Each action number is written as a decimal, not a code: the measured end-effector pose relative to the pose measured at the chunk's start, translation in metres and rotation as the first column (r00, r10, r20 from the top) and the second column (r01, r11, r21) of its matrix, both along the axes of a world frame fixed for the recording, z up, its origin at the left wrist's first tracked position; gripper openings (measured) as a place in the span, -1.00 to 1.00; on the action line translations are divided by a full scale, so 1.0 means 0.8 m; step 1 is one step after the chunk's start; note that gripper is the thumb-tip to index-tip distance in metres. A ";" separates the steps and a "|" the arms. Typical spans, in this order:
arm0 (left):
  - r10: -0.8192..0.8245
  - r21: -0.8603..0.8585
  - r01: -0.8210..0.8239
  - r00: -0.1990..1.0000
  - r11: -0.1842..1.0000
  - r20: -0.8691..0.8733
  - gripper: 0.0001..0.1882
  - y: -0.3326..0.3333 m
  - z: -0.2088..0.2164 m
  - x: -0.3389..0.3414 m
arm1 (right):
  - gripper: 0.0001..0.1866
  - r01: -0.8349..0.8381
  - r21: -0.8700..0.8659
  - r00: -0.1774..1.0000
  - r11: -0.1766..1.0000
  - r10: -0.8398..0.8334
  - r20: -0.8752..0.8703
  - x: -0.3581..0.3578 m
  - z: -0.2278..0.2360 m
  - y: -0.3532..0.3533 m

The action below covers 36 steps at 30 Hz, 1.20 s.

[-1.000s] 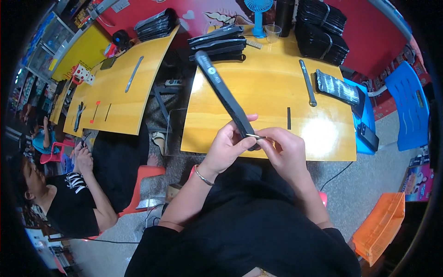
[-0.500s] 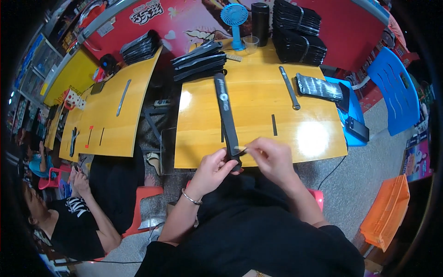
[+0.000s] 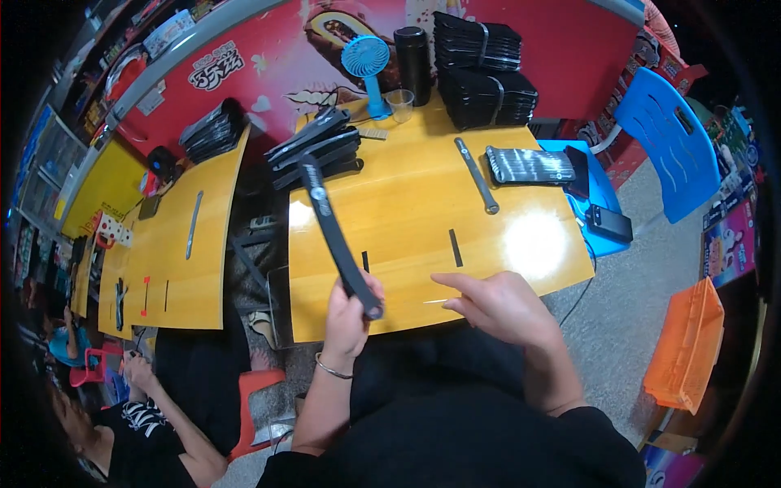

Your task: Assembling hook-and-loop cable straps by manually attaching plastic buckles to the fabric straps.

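Note:
My left hand (image 3: 346,315) is closed round the lower end of a long black flat strap (image 3: 332,228) with pale printing and rounded ends. The strap tilts up and to the left over the table, its far end near a stack of similar black straps (image 3: 313,146). To the right, over the table's near edge, is my right hand (image 3: 508,307), its index finger stretched out to the left. A thin pale sliver (image 3: 434,302) sticks out at its thumb tip, seemingly pinched there; its kind is too small to make out.
The yellow table (image 3: 399,211) bears another strap (image 3: 476,175), a packaged black bundle (image 3: 530,165), black stacks (image 3: 488,98), a blue fan (image 3: 366,61), a clear cup (image 3: 401,106) and a black bottle (image 3: 412,65). A blue chair (image 3: 671,138) stands right; a seated person (image 3: 150,423) is left.
The strap has swung to the left, with my left hand gripping its lower end. My right hand has moved away from the strap, down and right, its index finger now extended. The view has shifted.

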<state>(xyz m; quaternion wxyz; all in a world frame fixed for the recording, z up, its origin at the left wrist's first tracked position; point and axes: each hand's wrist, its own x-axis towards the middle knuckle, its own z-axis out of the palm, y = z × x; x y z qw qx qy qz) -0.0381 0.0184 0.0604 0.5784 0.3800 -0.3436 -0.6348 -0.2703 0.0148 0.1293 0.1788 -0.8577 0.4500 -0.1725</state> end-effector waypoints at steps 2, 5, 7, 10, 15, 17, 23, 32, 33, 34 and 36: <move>-0.007 0.020 0.009 0.993 1.000 -0.118 -0.90 -0.005 -0.005 0.001 | -0.48 0.033 0.091 0.986 0.995 -0.047 0.158 -0.003 0.002 -0.001; -0.109 0.056 0.118 0.983 0.991 -0.150 -0.90 -0.007 -0.010 -0.020 | -0.30 0.018 0.112 0.927 0.994 -0.058 0.371 0.007 -0.009 -0.008; -0.058 0.167 0.077 0.992 0.983 -0.114 -0.86 0.004 -0.006 -0.045 | -0.33 -0.015 -0.172 0.924 0.985 0.079 0.375 0.027 -0.020 -0.013; -0.045 0.217 0.057 0.997 0.974 -0.059 -0.80 0.007 0.005 -0.067 | -0.57 0.046 -0.256 0.895 0.966 0.074 0.440 0.042 -0.040 -0.023; -0.268 0.142 0.275 0.961 0.951 -0.065 -0.85 0.005 -0.007 -0.039 | -0.79 0.009 0.004 0.795 1.000 -0.010 0.607 0.031 -0.036 -0.038; -0.492 0.121 0.486 0.870 0.865 0.023 -0.88 0.010 -0.006 -0.021 | -0.85 -0.021 0.074 0.796 0.997 -0.028 0.605 0.015 -0.027 -0.050; -0.592 0.275 0.533 0.776 0.800 0.216 -0.89 0.017 -0.008 0.046 | -0.96 0.198 0.258 0.617 0.946 -0.325 0.717 -0.065 0.001 -0.106; -0.615 0.389 0.599 0.782 0.700 -0.099 -0.89 0.006 -0.018 0.083 | -0.88 0.598 -0.221 0.579 0.770 -0.225 0.783 -0.095 0.042 -0.210; -0.545 0.394 0.531 0.834 0.750 -0.085 -0.87 0.007 -0.027 0.084 | -0.87 0.620 -0.262 0.576 0.739 -0.203 0.792 -0.094 0.044 -0.225; -0.466 0.403 0.453 0.882 0.795 -0.074 -0.85 0.012 -0.032 0.086 | -0.88 0.541 -0.348 0.644 0.766 -0.111 0.757 -0.082 0.040 -0.238; -0.331 0.364 0.350 0.937 0.863 -0.115 -0.79 0.008 -0.032 0.070 | -0.87 0.455 -0.424 0.754 0.783 -0.085 0.652 -0.057 0.016 -0.256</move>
